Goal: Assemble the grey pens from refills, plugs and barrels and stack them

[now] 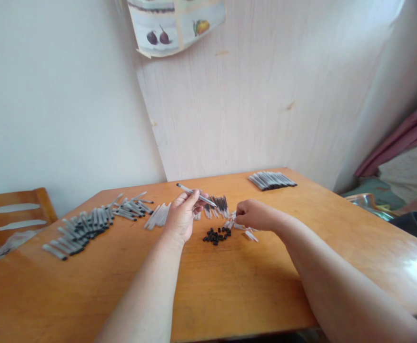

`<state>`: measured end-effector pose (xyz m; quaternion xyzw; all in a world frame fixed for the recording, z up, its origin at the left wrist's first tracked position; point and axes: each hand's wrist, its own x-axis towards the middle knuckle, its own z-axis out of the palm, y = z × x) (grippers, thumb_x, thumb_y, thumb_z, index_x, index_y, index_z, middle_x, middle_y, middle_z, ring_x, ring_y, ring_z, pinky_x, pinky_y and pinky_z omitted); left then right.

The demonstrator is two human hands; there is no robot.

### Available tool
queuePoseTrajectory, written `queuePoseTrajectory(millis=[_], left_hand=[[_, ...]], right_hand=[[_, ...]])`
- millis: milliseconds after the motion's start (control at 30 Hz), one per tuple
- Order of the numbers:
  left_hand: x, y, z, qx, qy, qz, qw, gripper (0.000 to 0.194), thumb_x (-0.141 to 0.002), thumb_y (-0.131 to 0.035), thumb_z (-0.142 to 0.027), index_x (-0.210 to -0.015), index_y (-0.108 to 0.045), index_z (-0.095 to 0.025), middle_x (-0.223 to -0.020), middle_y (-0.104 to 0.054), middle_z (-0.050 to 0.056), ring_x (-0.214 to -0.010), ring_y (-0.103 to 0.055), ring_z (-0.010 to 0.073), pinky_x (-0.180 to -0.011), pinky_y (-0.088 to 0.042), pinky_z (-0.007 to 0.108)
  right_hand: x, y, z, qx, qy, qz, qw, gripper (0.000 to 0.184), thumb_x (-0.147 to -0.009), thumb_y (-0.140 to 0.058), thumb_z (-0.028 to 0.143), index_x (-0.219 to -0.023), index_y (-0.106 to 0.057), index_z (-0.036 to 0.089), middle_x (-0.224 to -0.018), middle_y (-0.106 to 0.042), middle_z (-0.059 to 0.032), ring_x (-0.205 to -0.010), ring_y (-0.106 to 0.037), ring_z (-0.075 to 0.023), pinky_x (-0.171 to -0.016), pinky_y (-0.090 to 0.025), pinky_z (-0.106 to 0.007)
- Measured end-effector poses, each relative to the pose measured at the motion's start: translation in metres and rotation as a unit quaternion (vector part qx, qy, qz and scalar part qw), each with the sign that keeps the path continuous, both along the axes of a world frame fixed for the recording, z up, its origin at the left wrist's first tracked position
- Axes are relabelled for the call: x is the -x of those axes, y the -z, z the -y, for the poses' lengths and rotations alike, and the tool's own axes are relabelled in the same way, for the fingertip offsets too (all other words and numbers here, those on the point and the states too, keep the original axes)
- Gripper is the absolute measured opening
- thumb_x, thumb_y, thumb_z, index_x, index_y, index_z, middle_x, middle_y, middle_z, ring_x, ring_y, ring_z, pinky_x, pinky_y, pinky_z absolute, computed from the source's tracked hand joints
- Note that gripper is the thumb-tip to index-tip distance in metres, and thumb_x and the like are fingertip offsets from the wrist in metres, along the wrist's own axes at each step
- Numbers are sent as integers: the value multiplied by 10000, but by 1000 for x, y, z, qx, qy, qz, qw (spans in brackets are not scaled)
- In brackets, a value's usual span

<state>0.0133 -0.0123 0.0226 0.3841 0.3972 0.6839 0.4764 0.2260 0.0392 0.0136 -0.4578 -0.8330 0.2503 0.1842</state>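
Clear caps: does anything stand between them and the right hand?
Nothing visible does. The right hand is down at the clear caps, though its fingertips are partly hidden. The black pieces lie off to the left.

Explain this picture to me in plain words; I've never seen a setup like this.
There is no machine here: a person works with two bare hands. The only picture comes from a camera worn on the head, looking forward and down over a wooden table. The left hand holds a slim pen slantwise above the table. The right hand is down at some small pale pieces; whether it grips one is hidden. Nearer the person lie small black pieces. Many similar pens are spread at the left, and a neat row of pens lies at the far right.
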Motion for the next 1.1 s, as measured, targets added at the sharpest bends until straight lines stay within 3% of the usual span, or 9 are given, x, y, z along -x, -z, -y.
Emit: queuePoseTrajectory(millis=[133,300,600,733,900,967,1100], left_hand=[[0,1,0,-2,-2,-14,1000,270,-717,-734,-357,-874,-650,-154,-892,-726,92,-763,-668,166,-649,-419,249],[0,0,0,8,-1,-16,1000,280,-708,-741,-364,-876,-655,-157,-866,-725,85,-744,-661,153,-641,-411,240],[0,-1,0,6,-4,-16,1000,258,-712,-735,-352,-853,-655,-151,-842,-721,84,-696,-641,137,-614,-400,232],[2,-1,0,-6,0,-10,1000,252,-723,-728,-345,-863,-649,-150,-844,-718,88,-734,-642,144,-609,-402,225],[3,-2,0,-16,0,24,1000,249,-703,-748,-318,-848,-645,-143,-809,-714,75,-689,-633,132,-615,-427,232],[4,-3,-1,-22,-1,39,999,242,-702,-752,-304,-845,-644,-140,-799,-712,69,-677,-629,124,-626,-442,234],[4,-3,-1,-28,-9,54,998,229,-709,-750,-276,-854,-642,-136,-830,-713,73,-711,-641,126,-665,-473,241]], right_hand=[[-10,-8,7,23,-31,80,996,202,-593,-698,269,-472,-561,183,-448,-534,14,-415,-405,-92,-452,-236,-252],[-9,-12,12,24,2,125,992,229,-433,-770,198,-392,-545,191,-404,-510,19,-410,-427,-107,-469,-282,-259],[-5,-9,15,26,-25,156,987,149,-500,-676,125,-432,-559,189,-440,-533,-2,-443,-467,-128,-481,-296,-266],[-8,-9,11,28,-76,65,995,97,-635,-622,205,-544,-595,185,-516,-578,2,-478,-474,-114,-463,-282,-247],[2,-9,8,77,2,-142,987,69,-680,-617,207,-738,-639,177,-577,-602,4,-507,-502,-107,-454,-345,-217],[9,-9,10,142,9,-257,956,83,-701,-606,184,-772,-644,163,-599,-616,-7,-506,-511,-100,-470,-401,-214],[20,-8,14,271,8,-452,850,28,-734,-636,166,-729,-636,137,-704,-678,-62,-561,-577,-91,-558,-499,-202]])
